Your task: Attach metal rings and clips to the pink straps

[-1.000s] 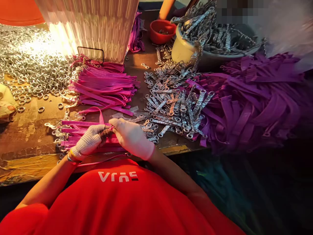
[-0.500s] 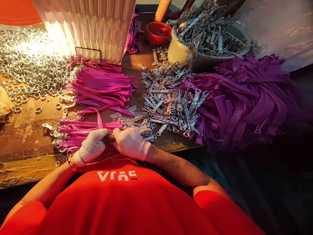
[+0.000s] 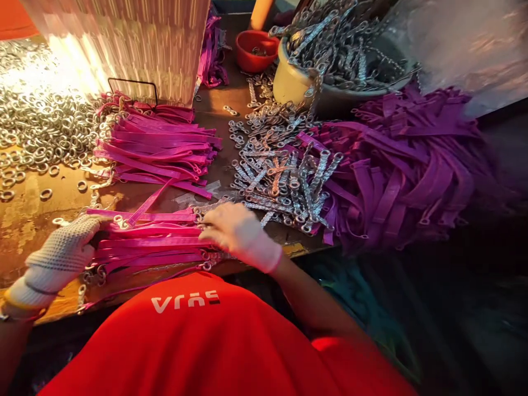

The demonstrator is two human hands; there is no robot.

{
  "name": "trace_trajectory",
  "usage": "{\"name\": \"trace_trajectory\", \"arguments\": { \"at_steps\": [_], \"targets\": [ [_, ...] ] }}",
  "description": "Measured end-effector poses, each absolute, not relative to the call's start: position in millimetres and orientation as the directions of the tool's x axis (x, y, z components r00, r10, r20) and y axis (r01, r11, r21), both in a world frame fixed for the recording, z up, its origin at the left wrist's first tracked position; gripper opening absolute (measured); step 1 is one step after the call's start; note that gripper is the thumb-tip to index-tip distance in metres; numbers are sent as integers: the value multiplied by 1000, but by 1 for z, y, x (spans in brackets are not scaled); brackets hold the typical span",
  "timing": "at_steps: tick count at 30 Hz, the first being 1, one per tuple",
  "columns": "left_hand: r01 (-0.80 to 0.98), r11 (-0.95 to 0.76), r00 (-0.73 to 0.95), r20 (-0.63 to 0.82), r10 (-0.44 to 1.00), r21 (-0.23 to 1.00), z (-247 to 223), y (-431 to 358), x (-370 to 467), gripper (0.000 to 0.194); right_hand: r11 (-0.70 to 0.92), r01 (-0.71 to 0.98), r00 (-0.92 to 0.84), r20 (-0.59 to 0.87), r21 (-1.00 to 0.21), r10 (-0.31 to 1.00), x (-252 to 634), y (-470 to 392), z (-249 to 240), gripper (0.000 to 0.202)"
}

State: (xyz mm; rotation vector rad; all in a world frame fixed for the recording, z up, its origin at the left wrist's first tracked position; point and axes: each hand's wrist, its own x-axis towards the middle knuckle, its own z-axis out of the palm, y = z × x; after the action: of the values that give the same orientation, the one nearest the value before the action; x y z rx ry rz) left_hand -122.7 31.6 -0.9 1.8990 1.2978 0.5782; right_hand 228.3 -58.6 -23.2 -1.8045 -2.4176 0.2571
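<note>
Several pink straps [image 3: 152,242] lie side by side across the front of the table, with metal rings and links at their ends. At their left ends is my left hand [image 3: 61,256] in a dotted white glove. Its fingers are curled; what they hold, if anything, is hidden, with only a dark patch showing between them. My right hand [image 3: 241,231], in a white glove and slightly blurred, reaches over the right ends of the straps, beside small metal chain pieces. Its thumb and fingers are apart. One loose pink strap [image 3: 148,204] lies slanted behind the row.
Metal rings [image 3: 49,126] cover the back left. A second bundle of pink straps [image 3: 160,140] lies below a ribbed translucent panel [image 3: 124,44]. To the right are twisted metal links [image 3: 284,170], a purple strap heap [image 3: 404,165], a red bowl [image 3: 256,52] and a chain-filled bucket [image 3: 292,77].
My hands have parted from the dark item between them. The left moved left to the strap ends, the right slightly right. The loose strap now lies down, and the view has shifted slightly.
</note>
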Motion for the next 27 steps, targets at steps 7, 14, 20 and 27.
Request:
{"name": "trace_trajectory", "arguments": {
  "at_steps": [7,14,20,27],
  "targets": [
    [212,483,269,-526,807,850,-1,-2,-66,58,95,987,-94,-16,127,995,331,-22,-52,24],
    [-32,734,474,-636,609,679,5,-3,-44,50,190,870,-92,229,-455,969,298,-13,-71,22],
    [110,575,323,-577,750,810,-9,-17,-40,37,77,367,-88,48,-927,995,216,-27,-42,25],
    [75,477,273,-478,835,876,-9,-29,-31,37,254,474,-221,165,-843,961,175,-39,-25,20]
  ]
}}
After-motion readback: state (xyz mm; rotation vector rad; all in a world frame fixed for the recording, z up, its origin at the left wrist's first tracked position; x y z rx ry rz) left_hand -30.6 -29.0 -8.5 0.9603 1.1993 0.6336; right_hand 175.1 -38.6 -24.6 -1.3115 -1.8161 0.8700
